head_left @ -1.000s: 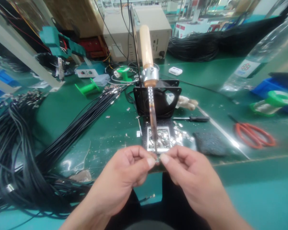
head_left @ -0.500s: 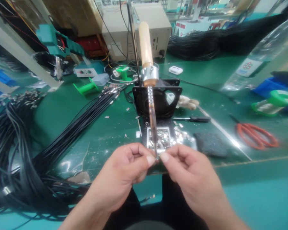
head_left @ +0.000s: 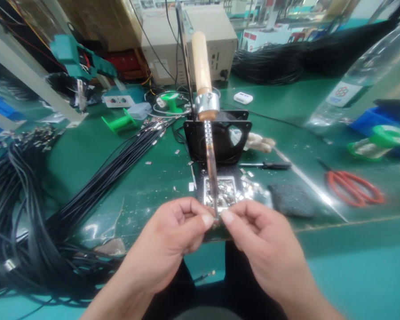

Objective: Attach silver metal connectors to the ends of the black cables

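A soldering iron (head_left: 203, 66) with a wooden handle is held tip down in a metal clamp in front of a black fan frame (head_left: 216, 138). Its tip comes down between the fingertips of my two hands. My left hand (head_left: 180, 235) is closed in a pinch just left of the tip, and my right hand (head_left: 259, 240) pinches just right of it. What they grip is too small and blurred to make out. Behind the fingers lies a small tray (head_left: 204, 191) of metal pieces, with more pieces scattered beside it.
Black cables (head_left: 29, 213) are heaped at the left. On the right are red-handled pliers (head_left: 353, 189), a dark pad (head_left: 293, 200), a screwdriver (head_left: 276, 166), a solder spool (head_left: 386, 138) and a plastic bottle (head_left: 346, 89). A beige box (head_left: 216, 35) stands behind.
Both hands keep their pinches near the iron's tip and have barely moved. The whole view has shifted very slightly.
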Demonstrator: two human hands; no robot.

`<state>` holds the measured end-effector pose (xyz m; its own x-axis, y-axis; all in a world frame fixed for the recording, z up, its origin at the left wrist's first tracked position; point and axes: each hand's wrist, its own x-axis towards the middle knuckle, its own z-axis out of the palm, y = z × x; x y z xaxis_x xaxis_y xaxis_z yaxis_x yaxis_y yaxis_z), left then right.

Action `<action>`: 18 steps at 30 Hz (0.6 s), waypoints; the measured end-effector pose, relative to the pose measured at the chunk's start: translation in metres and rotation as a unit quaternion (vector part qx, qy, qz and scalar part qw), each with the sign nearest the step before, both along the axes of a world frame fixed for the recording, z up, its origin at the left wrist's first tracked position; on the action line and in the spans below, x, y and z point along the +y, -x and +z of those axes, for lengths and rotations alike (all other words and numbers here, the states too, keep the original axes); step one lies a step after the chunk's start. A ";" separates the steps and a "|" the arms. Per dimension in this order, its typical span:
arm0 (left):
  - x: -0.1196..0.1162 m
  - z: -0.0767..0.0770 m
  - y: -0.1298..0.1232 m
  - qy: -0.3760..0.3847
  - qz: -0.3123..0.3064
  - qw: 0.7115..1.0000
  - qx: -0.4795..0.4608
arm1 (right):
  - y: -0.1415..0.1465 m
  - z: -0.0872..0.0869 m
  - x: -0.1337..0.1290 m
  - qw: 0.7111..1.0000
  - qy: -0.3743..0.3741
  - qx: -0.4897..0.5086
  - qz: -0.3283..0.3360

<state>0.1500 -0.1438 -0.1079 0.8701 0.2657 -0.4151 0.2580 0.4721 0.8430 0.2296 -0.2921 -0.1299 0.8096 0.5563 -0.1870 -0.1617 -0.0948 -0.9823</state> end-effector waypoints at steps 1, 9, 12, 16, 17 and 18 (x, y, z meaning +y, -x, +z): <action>0.000 0.000 0.000 0.000 0.000 1.000 -0.001 | 0.000 0.000 0.000 1.000 -0.001 -0.001 -0.001; 0.000 0.000 0.001 -0.012 -0.002 1.000 0.000 | 0.001 0.000 0.000 1.000 0.000 -0.002 -0.008; 0.000 0.001 0.001 -0.009 -0.001 1.000 0.002 | 0.001 0.000 0.000 1.000 -0.005 -0.001 -0.008; 0.000 0.001 0.000 -0.007 0.000 1.000 0.003 | 0.001 0.001 0.000 1.000 -0.005 0.000 -0.006; 0.000 0.001 0.000 -0.007 0.000 1.000 0.002 | 0.001 0.001 0.001 1.000 -0.004 0.000 -0.005; 0.000 0.001 0.000 -0.008 -0.001 1.000 0.002 | 0.001 0.001 0.001 1.000 -0.003 0.000 -0.005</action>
